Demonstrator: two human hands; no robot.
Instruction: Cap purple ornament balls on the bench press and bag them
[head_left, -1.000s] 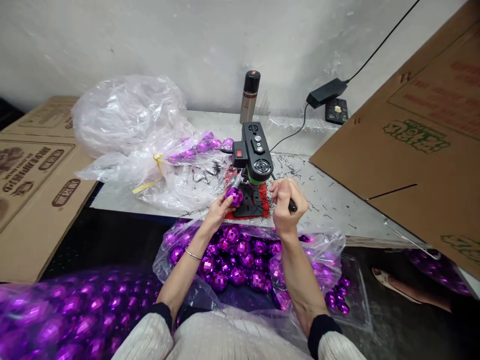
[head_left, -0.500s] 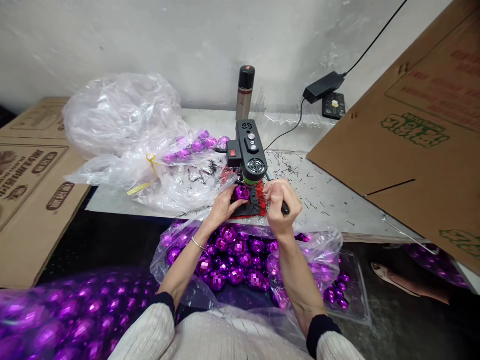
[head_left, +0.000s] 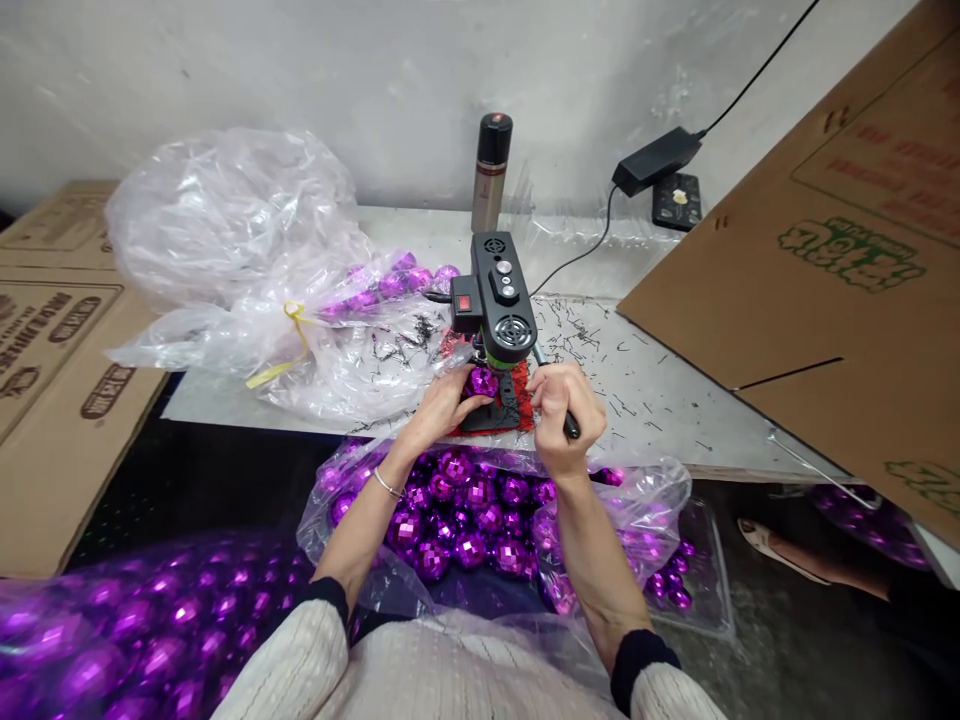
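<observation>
My left hand (head_left: 448, 405) is closed on a shiny purple faceted ball ornament (head_left: 481, 382), held under the head of a small black bench drill press (head_left: 504, 300). My right hand (head_left: 566, 405) is wrapped round the press's lever handle (head_left: 573, 428), whose black tip pokes out below the fist. The press stands on a red mat (head_left: 526, 408) at the front of the white table. Just below the table edge, an open clear plastic bag (head_left: 645, 500) holds many purple faceted balls (head_left: 471, 550). The ball's top and the tool tip are hidden by the press head.
Left on the table lies a tied clear plastic bag (head_left: 232, 225). Behind the press stands a vacuum flask (head_left: 492, 170). A black power adapter (head_left: 657, 160) sits beside a phone (head_left: 676, 202). Cardboard boxes (head_left: 56, 350) flank the table. Dark shavings litter it. Another person's foot (head_left: 780, 550) shows at right.
The view has shifted slightly. Both hands keep their places, the left on the ball ornament and the right on the lever, with little visible movement.
</observation>
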